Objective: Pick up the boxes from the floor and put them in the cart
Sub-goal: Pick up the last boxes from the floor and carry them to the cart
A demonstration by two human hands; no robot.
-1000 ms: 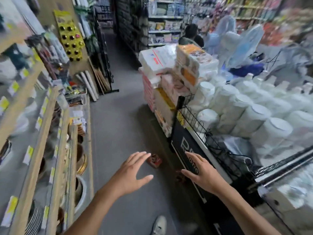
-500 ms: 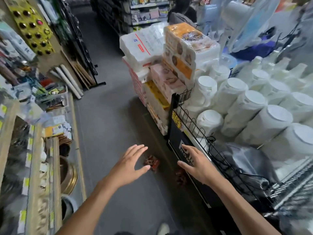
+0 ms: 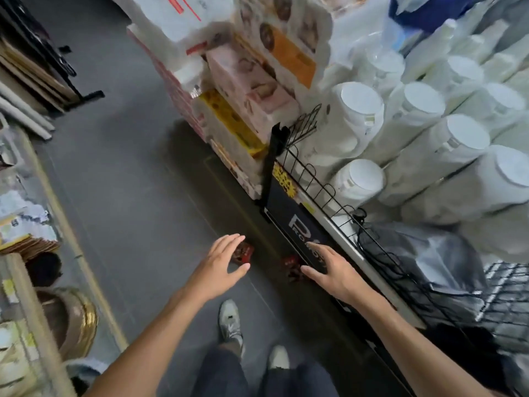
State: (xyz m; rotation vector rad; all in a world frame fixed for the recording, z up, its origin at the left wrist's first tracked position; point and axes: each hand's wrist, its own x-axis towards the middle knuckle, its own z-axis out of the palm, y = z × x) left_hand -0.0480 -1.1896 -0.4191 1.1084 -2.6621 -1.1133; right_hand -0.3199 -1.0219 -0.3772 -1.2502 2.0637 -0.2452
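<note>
View tipped down since before, feet now seen; left hand point(image 3: 220, 266) half hides red box point(image 3: 243, 252), right hand point(image 3: 332, 270) another point(image 3: 290, 260); both grips spread, empty

A shop aisle; stacked tissue packs point(image 3: 252, 81) beside a wire rack point(image 3: 320, 193) of white tubs point(image 3: 360, 179); shelved goods opposite.

Red boxes point(image 3: 292, 263) half hidden, blurred
</note>
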